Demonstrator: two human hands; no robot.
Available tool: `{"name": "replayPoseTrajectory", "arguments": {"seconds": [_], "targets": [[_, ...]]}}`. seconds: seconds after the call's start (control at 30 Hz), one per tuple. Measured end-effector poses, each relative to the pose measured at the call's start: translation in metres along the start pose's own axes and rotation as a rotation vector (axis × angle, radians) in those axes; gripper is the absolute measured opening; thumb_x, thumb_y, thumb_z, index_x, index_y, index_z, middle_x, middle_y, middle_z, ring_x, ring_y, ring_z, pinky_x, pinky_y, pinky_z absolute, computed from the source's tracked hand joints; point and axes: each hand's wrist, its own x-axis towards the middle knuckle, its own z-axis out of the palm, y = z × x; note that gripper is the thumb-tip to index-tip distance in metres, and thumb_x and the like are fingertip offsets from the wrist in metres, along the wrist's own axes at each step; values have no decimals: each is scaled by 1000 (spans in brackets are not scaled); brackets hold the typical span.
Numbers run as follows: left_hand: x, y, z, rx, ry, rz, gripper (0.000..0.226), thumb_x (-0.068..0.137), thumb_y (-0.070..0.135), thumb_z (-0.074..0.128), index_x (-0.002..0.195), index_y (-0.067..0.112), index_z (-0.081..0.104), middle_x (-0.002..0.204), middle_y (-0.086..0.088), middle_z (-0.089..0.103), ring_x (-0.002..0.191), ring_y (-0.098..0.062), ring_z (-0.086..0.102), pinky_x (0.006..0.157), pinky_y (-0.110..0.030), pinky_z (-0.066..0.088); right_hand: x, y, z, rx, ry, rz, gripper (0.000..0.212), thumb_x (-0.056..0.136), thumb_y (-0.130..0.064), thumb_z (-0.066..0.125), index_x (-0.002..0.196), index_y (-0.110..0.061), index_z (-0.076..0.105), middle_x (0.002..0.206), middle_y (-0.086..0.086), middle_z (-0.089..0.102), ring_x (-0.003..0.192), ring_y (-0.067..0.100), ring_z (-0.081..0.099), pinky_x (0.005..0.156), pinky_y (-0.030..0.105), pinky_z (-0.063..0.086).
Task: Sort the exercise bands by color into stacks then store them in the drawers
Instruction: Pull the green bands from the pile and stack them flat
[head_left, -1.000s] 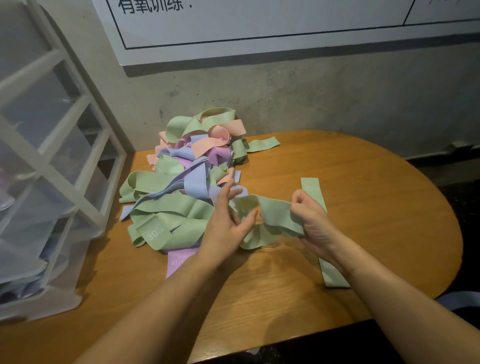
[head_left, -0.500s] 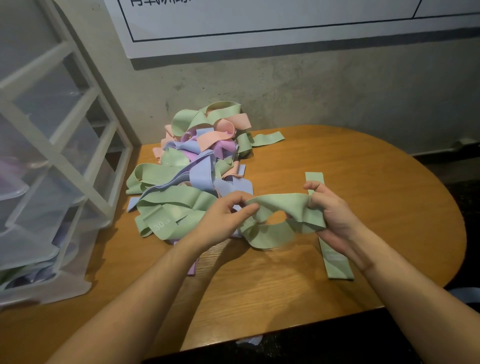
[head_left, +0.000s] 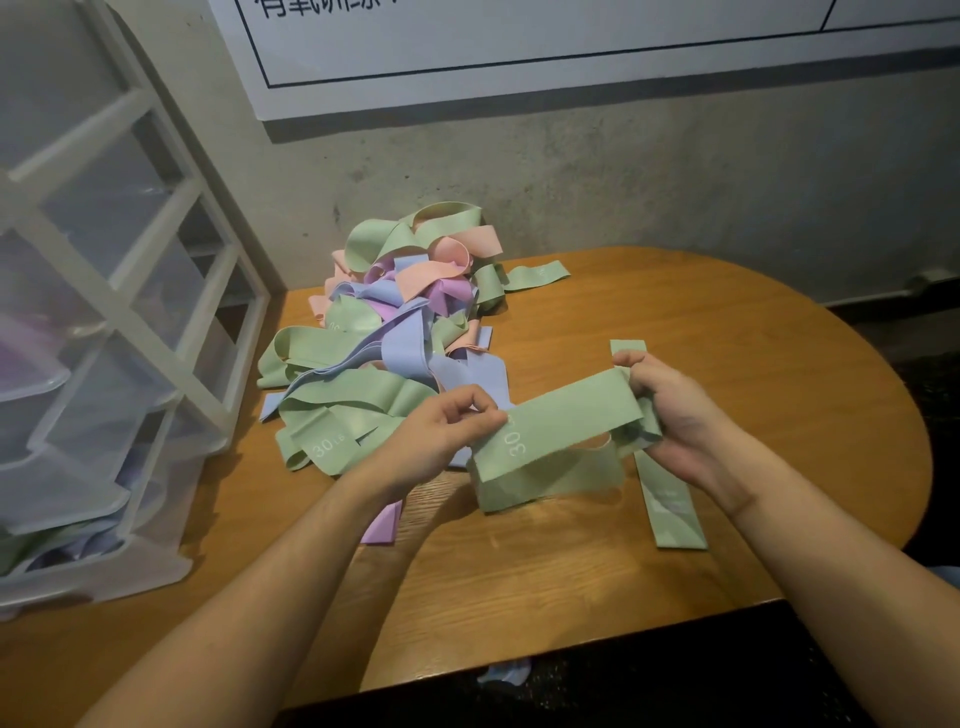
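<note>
Stood at far left on the table: a white-framed drawer unit with clear plastic drawers. Held something purple in an upper drawer, blurred behind the plastic; held green and blue bands in the lowest drawer, partly seen through its front. Could not tell what else lay inside.

Lay just right of the unit, toward the wall: a tangled pile of green, pink, purple and blue bands, none sorted. Showed "30 LB" on one green band at the pile's near edge.

Pinched, by the left hand, thumb against curled fingers: the left end of a green band, printed "30". Hung as a loop just above the table, upper strip stretched flat between both hands, lower strip sagging beneath.

Gripped, by the right hand, fingers curled round it: the band's right end, bunched in the palm.

Lay flat under the right hand and wrist: a single green strip, running toward the table's near edge, well apart from the pile.
</note>
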Motion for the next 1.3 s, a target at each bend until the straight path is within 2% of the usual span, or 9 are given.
{"name": "replayPoseTrajectory", "arguments": {"seconds": [0.33, 0.43, 0.5, 0.57, 0.67, 0.8, 0.9, 1.13, 1.3], "targets": [[-1, 23, 13, -350, 24, 3, 13, 89, 28, 62, 82, 18, 60, 74, 0, 59, 68, -11, 55, 63, -23, 42, -4, 10, 1, -758, -25, -99, 29, 91, -13, 47, 105, -33, 62, 85, 7, 60, 74, 22, 55, 63, 33, 41], [4, 31, 13, -334, 55, 20, 11, 91, 29, 63, 82, 23, 65, 88, -5, 70, 102, -13, 64, 69, -28, 45, -10, 7, 10, -900, -149, -144, 29, 95, -11, 49, 112, -31, 60, 81, 2, 57, 70, 13, 52, 58, 26, 40], [6, 37, 13, -261, 68, 38, 11, 91, 35, 65, 84, 28, 66, 86, 3, 65, 118, -26, 60, 82, -48, 49, -15, 5, 15, -971, -243, -161, 30, 96, -12, 50, 112, -34, 61, 93, 6, 65, 79, 11, 57, 69, 27, 45], [8, 44, 12, -198, 83, 61, 11, 90, 38, 66, 88, 27, 64, 87, 4, 61, 124, -35, 55, 93, -60, 42, -19, 4, 20, -942, -335, -167, 34, 95, -7, 50, 112, -33, 65, 104, 5, 70, 90, 11, 64, 82, 30, 51], [7, 53, 12, -166, 83, 75, 4, 90, 21, 59, 92, 24, 61, 103, -5, 57, 90, -5, 57, 81, -34, 43, -23, 0, 30, -806, -437, -190, 32, 93, -4, 51, 111, -24, 68, 107, -4, 72, 102, 13, 66, 96, 34, 52], [3, 67, 15, 33, 46, 93, 38, 89, -12, 41, 108, 18, 56, 102, -9, 50, 79, -7, 52, 67, -21, 45, -23, -5, 49, -585, -502, -221, 12, 85, -39, 57, 86, -37, 69, 91, -10, 66, 97, 12, 62, 99, 39, 45], [2, 71, 16, 115, 30, 141, 41, 91, -12, 47, 114, 21, 55, 110, -6, 53, 86, -7, 54, 70, -21, 48, -21, -9, 59, -519, -436, -286, 19, 82, -45, 76, 95, -33, 70, 91, -7, 70, 93, 9, 65, 93, 35, 49], [7, 55, 14, -385, 289, 46, 38, 86, 0, 73, 115, 20, 59, 123, -11, 66, 113, -28, 66, 101, -42, 53, -23, -12, 57, -401, -297, -385, 8, 93, -18, 70, 94, -25, 67, 85, 4, 75, 79, 14, 64, 76, 37, 48], [7, 49, 23, -488, 354, 16, 29, 89, -6, 67, 108, 13, 57, 114, -23, 69, 103, -30, 67, 87, -38, 57, -25, -5, 54, -548, -263, -495, 12, 92, -15, 71, 94, -23, 62, 90, 10, 74, 82, 15, 66, 77, 40, 54]]}}
